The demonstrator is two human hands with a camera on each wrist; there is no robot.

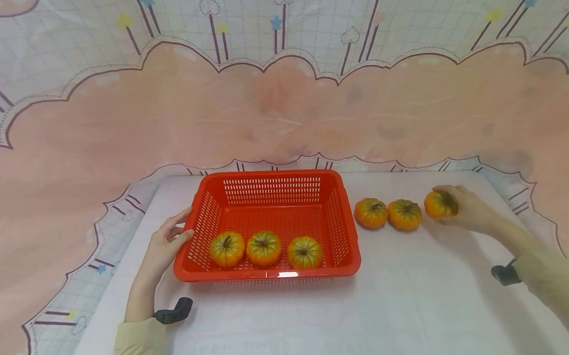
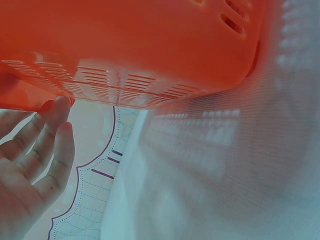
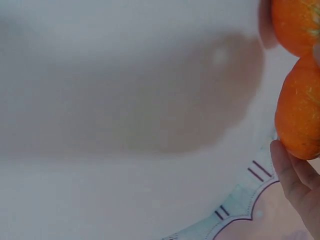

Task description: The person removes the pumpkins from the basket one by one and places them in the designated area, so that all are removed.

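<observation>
At the left side of a red plastic basket [image 1: 279,273], my left hand [image 1: 169,239] holds the rim. In the left wrist view its fingertips [image 2: 62,102] touch the rim's edge from outside. Three small orange pumpkins [image 1: 264,248] with greenish tops sit inside along the near wall. Out to the right, my right hand [image 1: 468,207] grips another pumpkin [image 1: 440,205] by its right side. Two orange pumpkin surfaces, one upper [image 3: 295,25] and one lower [image 3: 300,110], show at the right wrist view's edge, with fingers [image 3: 287,172] against the lower one.
Two more pumpkins, one [image 1: 371,213] near the basket's right wall and one [image 1: 404,214] beside it, lie on the white table [image 1: 395,305]. A patterned pink and white cloth [image 1: 282,114] rises behind the table. Black wrist devices [image 1: 505,274] are worn under both forearms.
</observation>
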